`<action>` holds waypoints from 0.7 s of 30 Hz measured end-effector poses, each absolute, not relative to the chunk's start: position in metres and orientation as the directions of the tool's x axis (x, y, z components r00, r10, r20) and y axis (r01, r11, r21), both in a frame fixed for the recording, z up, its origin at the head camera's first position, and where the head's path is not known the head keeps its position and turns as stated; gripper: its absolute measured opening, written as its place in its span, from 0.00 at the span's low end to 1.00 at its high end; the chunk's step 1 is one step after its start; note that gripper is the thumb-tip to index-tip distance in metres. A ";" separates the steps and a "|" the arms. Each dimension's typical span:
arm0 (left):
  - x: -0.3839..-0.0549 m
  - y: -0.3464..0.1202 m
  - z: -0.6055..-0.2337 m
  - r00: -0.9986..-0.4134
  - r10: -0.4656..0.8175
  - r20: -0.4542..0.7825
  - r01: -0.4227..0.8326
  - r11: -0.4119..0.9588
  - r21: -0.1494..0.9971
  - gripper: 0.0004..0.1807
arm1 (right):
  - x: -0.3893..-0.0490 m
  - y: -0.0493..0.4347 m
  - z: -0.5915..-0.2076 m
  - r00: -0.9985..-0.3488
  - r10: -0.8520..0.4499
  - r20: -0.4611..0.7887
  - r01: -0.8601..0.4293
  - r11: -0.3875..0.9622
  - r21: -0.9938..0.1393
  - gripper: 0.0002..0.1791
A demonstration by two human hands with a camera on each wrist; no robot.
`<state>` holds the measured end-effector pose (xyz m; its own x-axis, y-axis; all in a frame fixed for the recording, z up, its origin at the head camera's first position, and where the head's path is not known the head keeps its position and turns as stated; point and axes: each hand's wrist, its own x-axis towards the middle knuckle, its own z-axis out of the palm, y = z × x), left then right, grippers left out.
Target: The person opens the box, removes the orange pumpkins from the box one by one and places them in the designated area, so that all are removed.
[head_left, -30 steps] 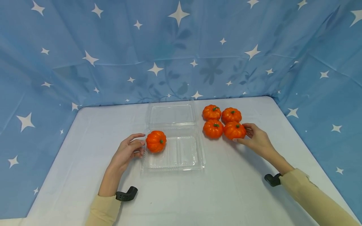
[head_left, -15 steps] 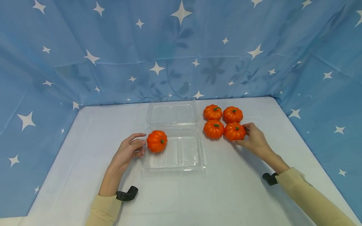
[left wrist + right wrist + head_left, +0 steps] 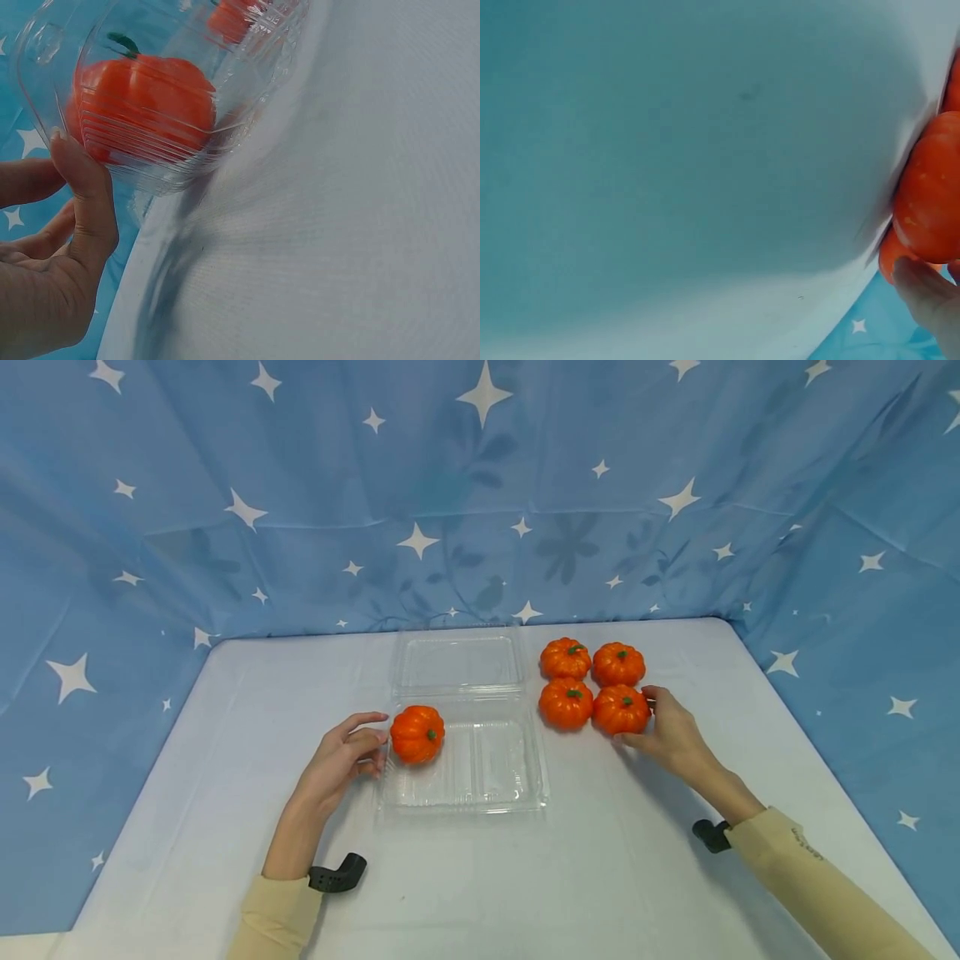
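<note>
A clear plastic clamshell container [image 3: 498, 764] lies with its lid folded back on the white table. One orange pumpkin [image 3: 417, 735] with a green stem sits in its left part. My left hand [image 3: 341, 762] is at the container's left edge; in the left wrist view the thumb and fingers [image 3: 86, 187] pinch the rim. To the right, a group of orange pumpkins stands two by two. My right hand [image 3: 673, 733] holds the front right pumpkin [image 3: 621, 710] between thumb and fingers, right against the front left pumpkin [image 3: 566, 704].
Behind the front pair stand the back left pumpkin [image 3: 566, 658] and the back right pumpkin [image 3: 618, 665]. The container's lid [image 3: 459, 662] lies toward the back of the table [image 3: 480, 893]. A blue star-patterned curtain [image 3: 300, 527] hangs behind the table and along its sides.
My right hand has shifted slightly left, with the front right pumpkin edging the same way. The left hand and the container stay in place.
</note>
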<state>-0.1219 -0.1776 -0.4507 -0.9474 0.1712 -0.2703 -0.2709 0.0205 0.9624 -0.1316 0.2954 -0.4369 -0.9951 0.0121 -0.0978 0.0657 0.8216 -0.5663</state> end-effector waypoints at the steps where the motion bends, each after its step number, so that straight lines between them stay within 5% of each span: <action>1: -0.122 -0.178 -0.451 -0.947 0.174 -0.271 -0.272 0.021 0.962 0.25 | -0.131 0.295 -0.437 -0.996 0.008 -0.093 0.059 0.823 -0.565 0.51; 21: -0.122 -0.177 -0.453 -0.949 0.171 -0.267 -0.268 0.017 0.963 0.24 | -0.119 0.257 -0.415 -0.949 -0.109 0.295 -0.266 0.780 -0.567 0.44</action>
<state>-0.1224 -0.1773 -0.4527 -0.9486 0.1709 -0.2665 -0.2677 0.0166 0.9634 -0.1189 0.2573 -0.4149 -0.9494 -0.1093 0.2945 -0.2656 0.7800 -0.5667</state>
